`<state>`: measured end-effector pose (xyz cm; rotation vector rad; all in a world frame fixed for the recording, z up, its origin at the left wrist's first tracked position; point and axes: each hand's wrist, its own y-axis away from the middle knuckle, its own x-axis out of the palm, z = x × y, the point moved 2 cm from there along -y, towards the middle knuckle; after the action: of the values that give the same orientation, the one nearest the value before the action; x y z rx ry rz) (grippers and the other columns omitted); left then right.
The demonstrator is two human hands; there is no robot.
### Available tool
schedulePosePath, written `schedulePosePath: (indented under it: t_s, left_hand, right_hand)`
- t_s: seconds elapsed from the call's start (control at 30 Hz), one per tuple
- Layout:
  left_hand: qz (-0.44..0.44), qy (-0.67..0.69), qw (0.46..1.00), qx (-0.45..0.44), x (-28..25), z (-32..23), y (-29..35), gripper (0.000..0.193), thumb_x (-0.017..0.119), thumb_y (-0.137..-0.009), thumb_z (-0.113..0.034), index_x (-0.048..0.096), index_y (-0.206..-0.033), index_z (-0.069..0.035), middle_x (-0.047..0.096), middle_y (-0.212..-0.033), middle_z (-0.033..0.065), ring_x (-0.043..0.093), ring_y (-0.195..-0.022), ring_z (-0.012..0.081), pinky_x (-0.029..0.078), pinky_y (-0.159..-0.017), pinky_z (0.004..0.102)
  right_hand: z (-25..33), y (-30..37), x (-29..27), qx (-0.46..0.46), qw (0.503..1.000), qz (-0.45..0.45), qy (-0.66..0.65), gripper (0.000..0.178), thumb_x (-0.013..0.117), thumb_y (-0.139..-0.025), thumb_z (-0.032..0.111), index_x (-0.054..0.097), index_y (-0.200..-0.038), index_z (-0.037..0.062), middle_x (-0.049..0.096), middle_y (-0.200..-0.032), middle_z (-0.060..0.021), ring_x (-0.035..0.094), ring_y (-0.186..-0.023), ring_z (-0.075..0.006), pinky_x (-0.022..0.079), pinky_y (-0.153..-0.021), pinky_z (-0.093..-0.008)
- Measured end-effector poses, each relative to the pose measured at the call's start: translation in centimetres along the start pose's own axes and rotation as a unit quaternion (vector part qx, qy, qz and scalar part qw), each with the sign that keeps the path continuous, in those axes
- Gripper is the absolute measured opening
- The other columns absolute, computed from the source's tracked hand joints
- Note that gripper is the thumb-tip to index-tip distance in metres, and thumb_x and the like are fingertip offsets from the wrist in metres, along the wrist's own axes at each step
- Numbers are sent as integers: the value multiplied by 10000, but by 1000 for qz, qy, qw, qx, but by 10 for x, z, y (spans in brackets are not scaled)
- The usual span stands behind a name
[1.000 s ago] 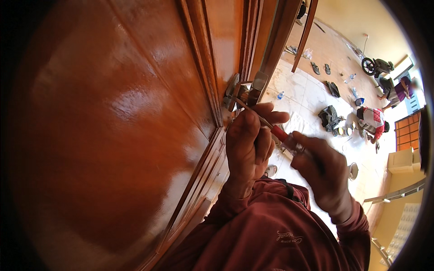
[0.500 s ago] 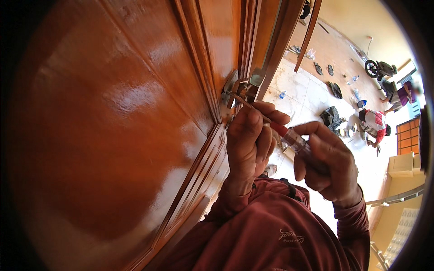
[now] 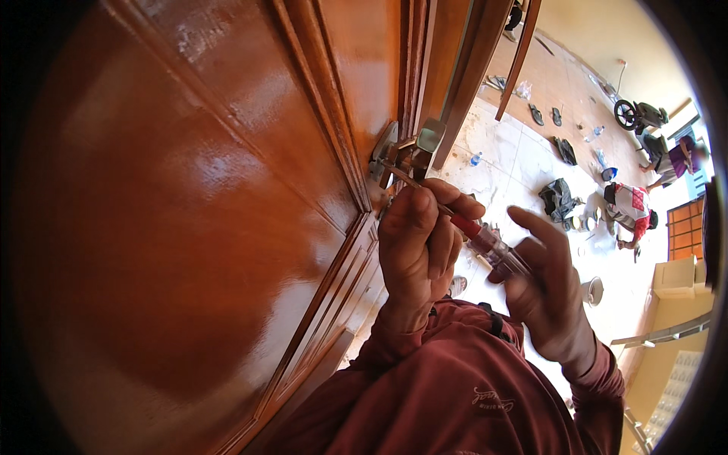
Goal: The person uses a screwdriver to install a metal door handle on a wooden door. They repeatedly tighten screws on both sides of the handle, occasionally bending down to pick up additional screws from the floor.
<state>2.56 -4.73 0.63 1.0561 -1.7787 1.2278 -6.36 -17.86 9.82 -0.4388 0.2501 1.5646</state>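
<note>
My left hand [image 3: 417,246] is closed, pinching the thin shaft of a screwdriver [image 3: 497,250] between thumb and fingers. The tool has a clear handle with a red collar. Its shaft points up and left to the metal lock fitting [image 3: 387,152] on the edge of a glossy brown wooden door [image 3: 189,250]; whether the tip sits in a screw I cannot make out. My right hand [image 3: 550,292] is around the handle's end with its fingers spread and slightly blurred, the forefinger raised off the handle. A lever handle [image 3: 430,135] sticks out beside the fitting.
Past the door frame [image 3: 462,83], a bright tiled floor carries a black bag [image 3: 557,197], sandals [image 3: 536,114], a water bottle [image 3: 475,159] and a bucket [image 3: 592,291]. One person [image 3: 632,208] bends over far right, another [image 3: 679,159] beyond. A ladder [image 3: 667,331] stands at the right.
My right hand's fingers have loosened and spread from the screwdriver handle, and the hand has shifted slightly down. More of the clear handle shows. My left hand stays on the shaft.
</note>
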Motion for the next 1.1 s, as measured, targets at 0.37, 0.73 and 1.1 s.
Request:
schedulePosePath:
  t_s: [0.37, 0.73, 1.1]
  left_hand:
    - [0, -8, 1000, -18, -1, -8, -3, 341, 430, -1060, -242, 574, -1131, 58, 691, -938, 230, 295, -342, 8, 254, -346, 177]
    - [3, -37, 999, -33, 1, -11, -1, 334, 416, -1064, -255, 576, -1114, 34, 690, -893, 207, 320, -346, 8, 255, -337, 184]
    - [-5, 22, 999, -38, 1, -6, 2, 331, 452, -1052, -294, 605, -1081, -3, 689, -887, 209, 327, -348, 14, 230, -325, 183]
  right_hand:
    - [10, -1, -4, 128, 981, 99, -107, 489, 588, -969, 261, 425, -1387, 65, 542, -696, -59, 523, -586, -118, 410, -515, -270]
    - [-2, 1, 3, -43, 997, 35, 59, 555, 630, -938, 197, 397, -1411, 24, 577, -691, -52, 469, -525, -96, 354, -472, -244]
    - [8, 2, 12, 0, 993, 99, 70, 540, 610, -915, 84, 425, -1422, 60, 562, -796, -66, 509, -574, -124, 419, -489, -293]
